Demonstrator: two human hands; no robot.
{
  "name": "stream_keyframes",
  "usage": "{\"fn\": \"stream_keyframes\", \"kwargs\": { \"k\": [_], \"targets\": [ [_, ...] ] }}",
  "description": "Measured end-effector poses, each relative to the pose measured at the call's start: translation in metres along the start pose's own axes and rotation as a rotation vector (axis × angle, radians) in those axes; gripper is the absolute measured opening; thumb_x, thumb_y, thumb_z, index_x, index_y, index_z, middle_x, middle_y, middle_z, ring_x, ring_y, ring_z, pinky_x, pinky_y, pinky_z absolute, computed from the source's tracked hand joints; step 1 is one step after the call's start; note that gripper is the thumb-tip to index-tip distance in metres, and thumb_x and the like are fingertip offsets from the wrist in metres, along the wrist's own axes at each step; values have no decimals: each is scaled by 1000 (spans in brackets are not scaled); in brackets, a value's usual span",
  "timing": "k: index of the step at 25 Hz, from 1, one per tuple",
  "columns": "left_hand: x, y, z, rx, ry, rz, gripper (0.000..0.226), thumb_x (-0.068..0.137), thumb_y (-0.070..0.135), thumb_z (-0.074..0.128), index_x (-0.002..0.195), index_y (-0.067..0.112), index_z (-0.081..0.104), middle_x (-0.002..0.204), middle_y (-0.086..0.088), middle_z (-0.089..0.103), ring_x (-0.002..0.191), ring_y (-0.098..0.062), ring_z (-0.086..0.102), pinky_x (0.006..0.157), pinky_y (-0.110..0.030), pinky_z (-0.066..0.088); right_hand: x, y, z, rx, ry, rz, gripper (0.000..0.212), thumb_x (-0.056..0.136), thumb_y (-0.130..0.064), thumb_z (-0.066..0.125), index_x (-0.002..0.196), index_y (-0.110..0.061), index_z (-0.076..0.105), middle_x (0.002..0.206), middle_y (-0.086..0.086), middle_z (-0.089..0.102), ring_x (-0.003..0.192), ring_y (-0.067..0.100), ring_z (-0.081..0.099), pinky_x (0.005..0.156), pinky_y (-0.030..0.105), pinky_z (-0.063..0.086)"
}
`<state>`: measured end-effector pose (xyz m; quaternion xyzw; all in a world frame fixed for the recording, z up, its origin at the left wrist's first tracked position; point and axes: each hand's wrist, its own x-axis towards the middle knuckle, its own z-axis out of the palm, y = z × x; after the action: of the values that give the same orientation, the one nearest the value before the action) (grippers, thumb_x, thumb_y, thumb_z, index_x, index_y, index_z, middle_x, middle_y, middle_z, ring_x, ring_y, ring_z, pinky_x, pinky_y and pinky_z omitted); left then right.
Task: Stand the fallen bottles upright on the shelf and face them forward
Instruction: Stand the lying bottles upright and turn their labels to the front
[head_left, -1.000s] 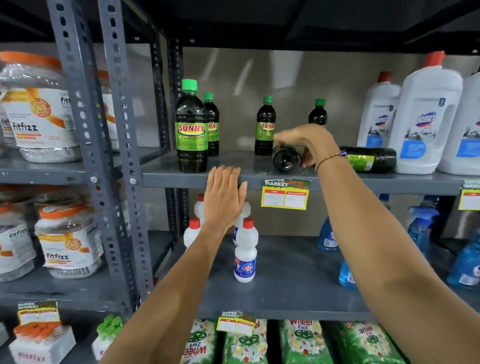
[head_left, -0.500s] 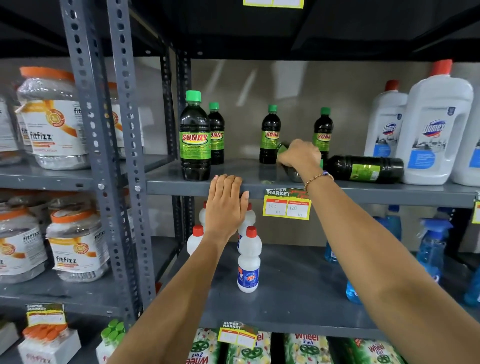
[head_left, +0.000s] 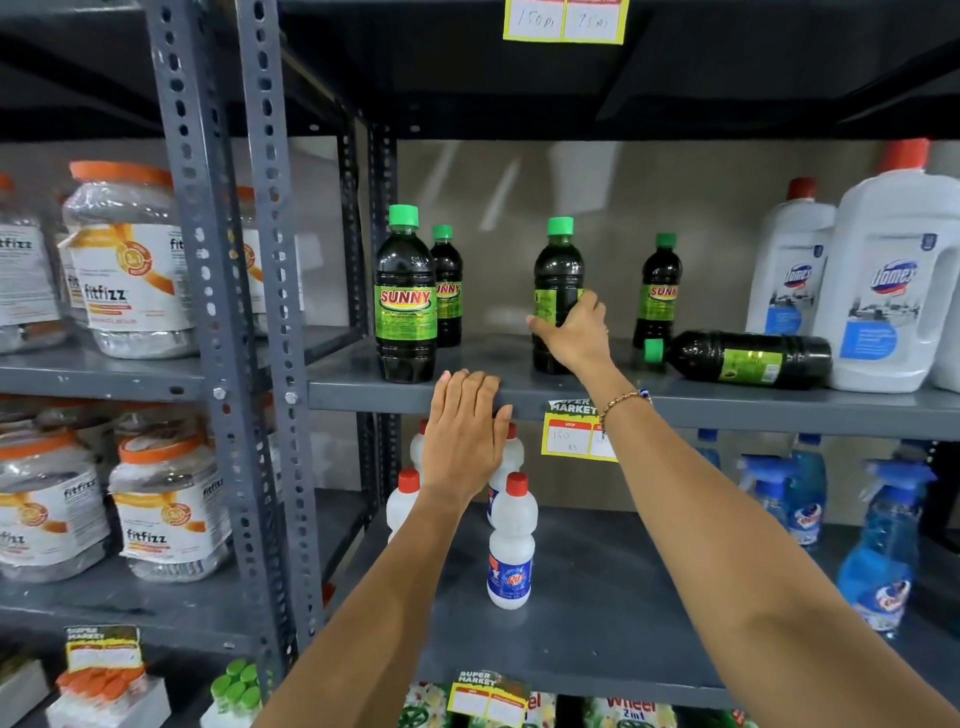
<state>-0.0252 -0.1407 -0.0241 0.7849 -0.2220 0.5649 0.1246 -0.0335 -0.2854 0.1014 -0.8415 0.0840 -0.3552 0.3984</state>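
My right hand (head_left: 574, 332) grips a dark Sunny bottle with a green cap (head_left: 557, 270); it stands upright near the front of the grey shelf (head_left: 727, 408), its label turned to the left. One more dark bottle (head_left: 743, 358) lies on its side to the right, cap pointing left. Three Sunny bottles stand upright: a large one at the front left (head_left: 405, 296), one behind it (head_left: 448, 291), one at the back (head_left: 660, 291). My left hand (head_left: 465, 436) rests flat on the shelf's front edge, fingers together, holding nothing.
Large white Domex jugs (head_left: 883, 291) crowd the right end of the shelf beside the fallen bottle. Perforated steel uprights (head_left: 270, 322) bound the bay on the left. White red-capped bottles (head_left: 511, 545) and blue spray bottles (head_left: 878, 556) stand on the shelf below.
The bottle in my right hand went from lying on the shelf to standing upright. The camera moved closer. My left hand stayed on the shelf edge.
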Motion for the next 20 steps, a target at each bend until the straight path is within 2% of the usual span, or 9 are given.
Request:
{"fn": "stream_keyframes", "kwargs": {
  "k": [2, 5, 7, 10, 13, 17, 20],
  "targets": [
    [0, -1, 1, -6, 4, -1, 37, 97, 32, 36, 117, 8, 55, 115, -10, 62, 112, -30, 56, 112, -40, 24, 1, 2, 0, -3, -44, 5, 81, 78, -39, 73, 137, -4, 29, 136, 17, 38, 125, 34, 44, 101, 44, 39],
    [-1, -1, 3, -11, 12, 16, 37, 98, 33, 35, 118, 8, 55, 115, -10, 62, 112, -29, 56, 112, -39, 24, 0, 8, -3, 188, -92, 85, 95, 74, -31, 78, 143, -4, 19, 135, 12, 39, 126, 28, 44, 105, 39, 40],
    [-1, -2, 4, -8, 19, 21, 38, 97, 32, 36, 117, 8, 56, 115, -10, 62, 111, -29, 56, 111, -39, 24, -4, 9, -6, 308, -186, 182, 100, 78, -14, 73, 147, -3, 1, 128, 7, 42, 115, 19, 45, 93, 29, 38],
    [-2, -3, 3, -11, 13, 16, 37, 97, 32, 38, 118, 8, 56, 115, -9, 62, 111, -29, 56, 111, -39, 25, -5, 11, -10, 324, -210, 219, 87, 83, 0, 63, 145, -1, 2, 114, 9, 47, 107, 19, 47, 85, 25, 35],
    [-1, -2, 1, -16, -2, 11, 37, 97, 33, 38, 118, 9, 55, 115, -9, 62, 112, -29, 56, 112, -39, 24, -1, 17, -7, 291, -139, 206, 95, 78, -4, 73, 146, -2, 6, 126, 13, 52, 115, 23, 51, 88, 26, 38],
    [-1, -2, -1, -22, -16, 7, 36, 97, 34, 37, 119, 10, 54, 116, -8, 61, 113, -28, 55, 112, -38, 23, 1, 20, 0, 265, -55, 178, 113, 65, -13, 85, 146, -6, 6, 132, 13, 51, 125, 28, 48, 105, 38, 41],
    [-1, -2, -3, -52, -19, 4, 36, 97, 33, 39, 118, 9, 55, 116, -8, 61, 113, -28, 55, 112, -38, 24, 3, 21, -2, 258, -139, 203, 107, 75, -6, 74, 148, -5, -3, 118, 7, 50, 112, 19, 48, 93, 28, 39]
  ]
}}
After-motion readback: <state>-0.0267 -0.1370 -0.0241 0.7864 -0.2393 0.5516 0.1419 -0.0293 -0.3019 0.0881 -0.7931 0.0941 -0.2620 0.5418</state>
